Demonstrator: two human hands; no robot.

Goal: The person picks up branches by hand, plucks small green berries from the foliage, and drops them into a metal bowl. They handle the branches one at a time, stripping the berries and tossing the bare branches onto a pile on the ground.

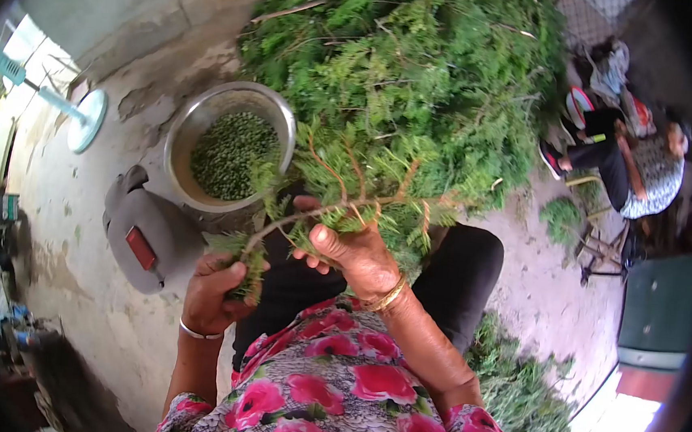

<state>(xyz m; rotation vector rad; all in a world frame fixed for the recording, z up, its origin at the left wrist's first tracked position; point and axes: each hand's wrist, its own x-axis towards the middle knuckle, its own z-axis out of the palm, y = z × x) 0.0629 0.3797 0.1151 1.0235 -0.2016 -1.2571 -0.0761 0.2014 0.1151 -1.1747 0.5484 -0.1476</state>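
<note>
A leafy green branch (326,209) with a brown stem lies across both hands above the lap. My left hand (218,294), with a silver bangle at the wrist, is closed round the branch's lower left end. My right hand (359,258), with a gold bangle, is at the middle of the branch; its thumb is raised and its fingers are partly spread beneath the foliage. Just beyond the hands, to the left, a metal bowl (176,154) holds many small green round pieces (233,154).
A large heap of cut branches (422,76) rises ahead. A grey bag-like object (153,233) with a red item (140,247) lies at left, near a standing fan (85,121). Another person (654,179) sits at right. More foliage (519,392) lies at lower right.
</note>
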